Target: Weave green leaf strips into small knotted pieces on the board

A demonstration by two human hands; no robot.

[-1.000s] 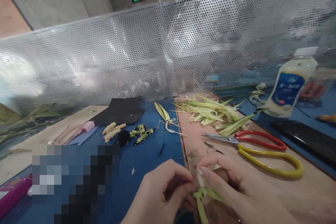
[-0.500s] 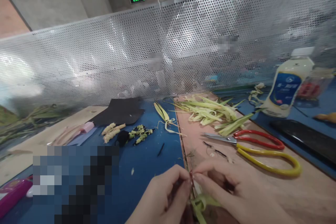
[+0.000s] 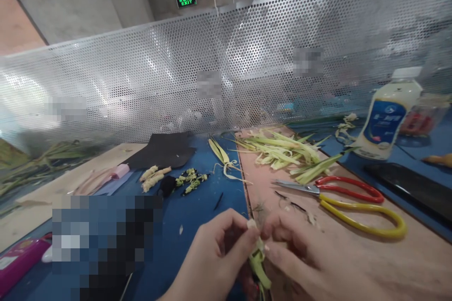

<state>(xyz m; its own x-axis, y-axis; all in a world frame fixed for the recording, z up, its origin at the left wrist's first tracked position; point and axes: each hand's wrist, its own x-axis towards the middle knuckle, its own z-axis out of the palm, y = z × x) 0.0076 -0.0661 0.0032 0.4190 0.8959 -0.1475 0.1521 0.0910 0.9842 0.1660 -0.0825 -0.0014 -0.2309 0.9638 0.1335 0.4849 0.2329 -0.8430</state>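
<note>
My left hand [image 3: 215,256] and my right hand [image 3: 310,258] meet at the near edge of the table, both pinched on a small folded green leaf strip [image 3: 259,263] held between the fingertips. The strip's pale tip pokes up between my thumbs and its green end hangs down. Both hands are closed around it. Scissors [image 3: 348,200] with one red and one yellow handle lie shut on the tan board [image 3: 406,263], just beyond my right hand.
A pile of green leaf strips [image 3: 282,150] lies at the board's far end. Small woven leaf pieces [image 3: 173,178] and a black sheet [image 3: 162,148] rest on the blue mat [image 3: 197,211]. A white bottle [image 3: 386,115] stands right, a perforated metal screen [image 3: 141,80] behind.
My fingers have worked along the strip: it was spread flat under my right hand, now it is bunched upright between both thumbs. The hands stayed in place.
</note>
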